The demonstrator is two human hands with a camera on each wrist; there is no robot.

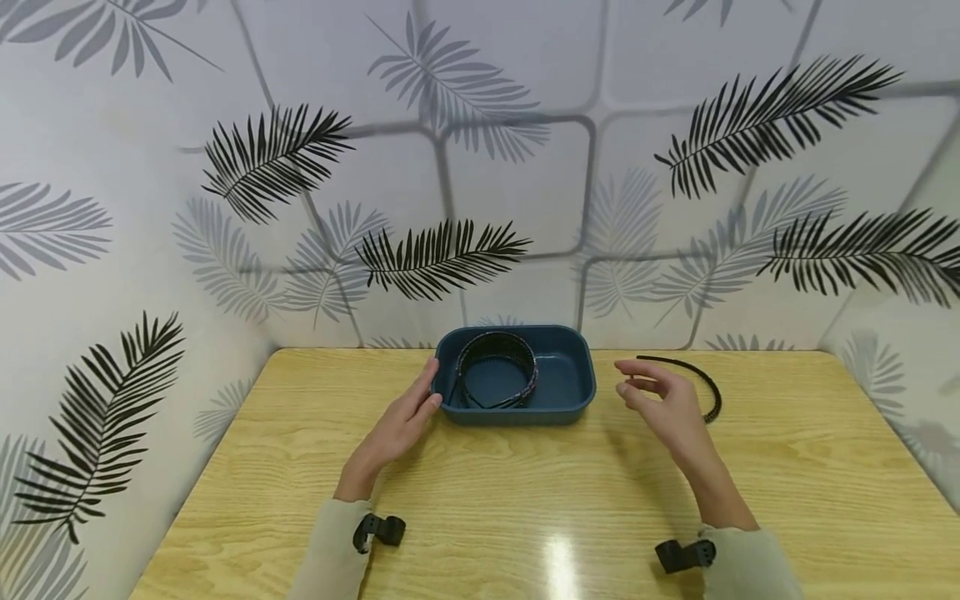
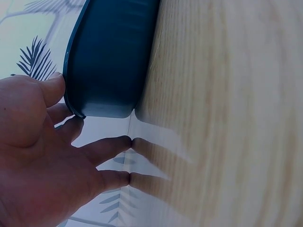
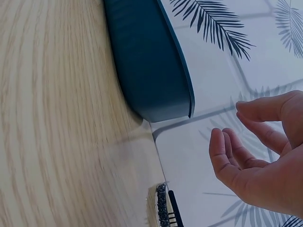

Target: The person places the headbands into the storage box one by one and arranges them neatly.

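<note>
A dark blue plastic box (image 1: pixel 557 414) stands on the table near the wall. My left hand (image 1: pixel 401 425) touches its left end. In the left wrist view, the thumb (image 2: pixel 55 88) lies at the box rim and two outstretched fingers reach down to the table. Inside the box, on its left side, lie dark headbands (image 1: pixel 529 387) forming a ring, with a beaded sheen. My right hand (image 1: pixel 667 408) hovers right of the box, fingers loosely bent and holding nothing. Behind it a black headband (image 1: pixel 712 392) lies on the table; its glittery band (image 3: pixel 161 203) and teeth show in the right wrist view.
The wood-grain table (image 1: pixel 480 508) meets a pale wall (image 1: pixel 517 183) with leaf prints along its back edge. A black camera mount (image 1: pixel 378 531) sits on the left sleeve, another mount (image 1: pixel 686 556) on the right one.
</note>
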